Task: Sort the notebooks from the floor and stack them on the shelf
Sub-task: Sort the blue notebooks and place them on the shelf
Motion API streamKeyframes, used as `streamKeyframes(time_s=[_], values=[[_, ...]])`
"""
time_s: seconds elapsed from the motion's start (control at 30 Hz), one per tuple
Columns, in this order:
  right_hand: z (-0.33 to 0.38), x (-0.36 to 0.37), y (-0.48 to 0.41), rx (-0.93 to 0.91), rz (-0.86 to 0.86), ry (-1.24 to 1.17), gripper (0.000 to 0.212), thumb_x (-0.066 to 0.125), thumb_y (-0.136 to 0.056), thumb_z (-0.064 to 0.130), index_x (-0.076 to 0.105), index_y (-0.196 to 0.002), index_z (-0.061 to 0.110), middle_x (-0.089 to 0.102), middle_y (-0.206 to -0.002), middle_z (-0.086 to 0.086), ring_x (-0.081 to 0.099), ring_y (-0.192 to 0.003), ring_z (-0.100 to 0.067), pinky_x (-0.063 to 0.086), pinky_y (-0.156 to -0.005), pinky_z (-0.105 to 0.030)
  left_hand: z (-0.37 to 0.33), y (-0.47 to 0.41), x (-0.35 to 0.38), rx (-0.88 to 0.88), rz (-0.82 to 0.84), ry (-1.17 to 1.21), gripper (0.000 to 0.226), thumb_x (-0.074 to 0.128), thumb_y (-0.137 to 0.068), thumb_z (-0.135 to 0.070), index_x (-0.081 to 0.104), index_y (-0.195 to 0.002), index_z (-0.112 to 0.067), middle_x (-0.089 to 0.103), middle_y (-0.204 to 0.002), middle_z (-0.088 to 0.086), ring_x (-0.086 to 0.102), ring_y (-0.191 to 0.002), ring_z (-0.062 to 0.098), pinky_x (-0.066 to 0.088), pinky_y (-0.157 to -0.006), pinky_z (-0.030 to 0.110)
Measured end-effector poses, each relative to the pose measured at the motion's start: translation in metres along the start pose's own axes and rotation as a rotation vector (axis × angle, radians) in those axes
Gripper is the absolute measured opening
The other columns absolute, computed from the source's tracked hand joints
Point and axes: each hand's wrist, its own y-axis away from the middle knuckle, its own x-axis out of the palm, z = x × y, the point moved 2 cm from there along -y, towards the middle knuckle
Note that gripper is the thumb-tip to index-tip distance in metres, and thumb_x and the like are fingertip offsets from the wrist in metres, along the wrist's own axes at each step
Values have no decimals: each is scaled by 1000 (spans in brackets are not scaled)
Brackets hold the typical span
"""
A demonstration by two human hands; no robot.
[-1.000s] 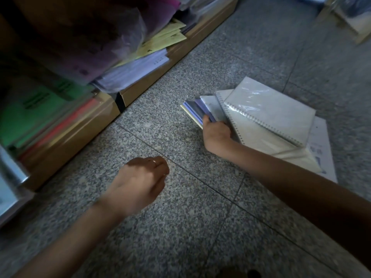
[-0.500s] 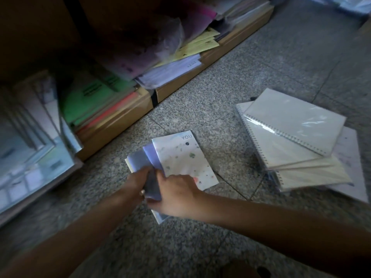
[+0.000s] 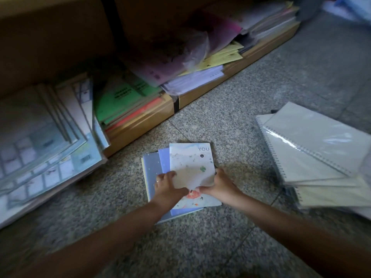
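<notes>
A small fanned stack of thin notebooks point(image 3: 190, 163) lies on the granite floor in front of me; the top one is pale with "YOU" printed on it, bluish ones show under its left edge. My left hand point(image 3: 167, 187) rests on the stack's left side with fingers curled over the covers. My right hand point(image 3: 218, 185) grips the top notebook's right edge. The low wooden shelf point(image 3: 140, 121) runs along the left, packed with green, red and pale books.
A pile of white spiral-bound notebooks point(image 3: 313, 149) in clear wrap lies on the floor to the right. Large pale books point(image 3: 40, 141) lean out of the shelf at far left. Yellow and purple papers point(image 3: 220, 59) fill the farther shelf section.
The small stack was pulled from beside the spiral pile to the floor before me. My left hand, idle before, has joined the stack, and both hands have shifted along its near edge.
</notes>
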Motion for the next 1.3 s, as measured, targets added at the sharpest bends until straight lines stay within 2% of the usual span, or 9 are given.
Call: streamKeyframes(time_s=[0.13,0.27,0.37,0.5,0.6,0.8,0.9,1.0,1.3], values=[[-7,6,-5,-31,-9,-125,89,87,-43,35,48,-119,10,60,-111,-3,59,-106,-20,50,-89,-34,-2,-9,-1,-120,-66,312,89,71,-32,-44,50,-113,-14,52,-119,10,53,-111,31,49,-93,45],[-20,4,-7,-37,25,-216,60,82,-62,6,45,-108,14,60,-103,-1,60,-101,-18,49,-85,-30,-13,-3,6,-97,5,590,39,77,-67,-10,47,-91,-16,59,-103,10,59,-93,27,53,-79,38],[-25,4,-6,-60,-2,-256,70,86,-51,15,47,-109,10,63,-102,-2,63,-99,-20,52,-85,-35,-20,11,23,159,66,517,43,70,-75,0,42,-98,-22,60,-98,2,60,-89,19,53,-67,29],[-24,1,10,-144,-107,-300,59,81,-63,-3,42,-103,12,50,-92,13,57,-90,-11,44,-71,-13,-22,28,26,420,222,452,41,49,-95,-6,35,-126,-29,58,-113,-16,61,-94,-7,51,-80,18],[-25,-3,26,-234,-214,-291,65,82,-65,3,38,-112,14,52,-97,12,61,-98,-19,51,-79,-26,-24,38,17,573,270,314,56,47,-97,-8,20,-136,-38,47,-119,-38,53,-105,-16,45,-88,13],[20,-29,50,-509,-217,-256,54,63,-88,26,28,-128,36,58,-113,17,60,-96,2,53,-76,-21,-47,46,-53,574,-53,404,27,44,-96,-1,45,-110,-24,64,-103,5,68,-87,8,57,-72,27],[70,-38,51,-596,-149,-352,23,48,-96,21,45,-118,26,66,-85,-1,63,-74,-14,53,-68,-37,-66,59,-112,666,-246,491,24,51,-94,-8,49,-110,-26,63,-109,7,66,-96,15,56,-80,35],[131,-44,65,-741,-7,-492,20,46,-92,17,50,-112,18,60,-66,0,54,-60,-7,46,-59,-22,-82,89,-167,784,-396,513,31,54,-89,-20,49,-118,-30,63,-117,5,63,-106,26,53,-87,47],[275,-70,108,-1048,146,-657,16,48,-94,1,55,-105,9,60,-60,-4,47,-49,-11,40,-49,-18,-100,164,-277,931,-820,469,55,53,-94,-13,35,-138,-39,63,-121,-9,66,-100,8,57,-78,30]])
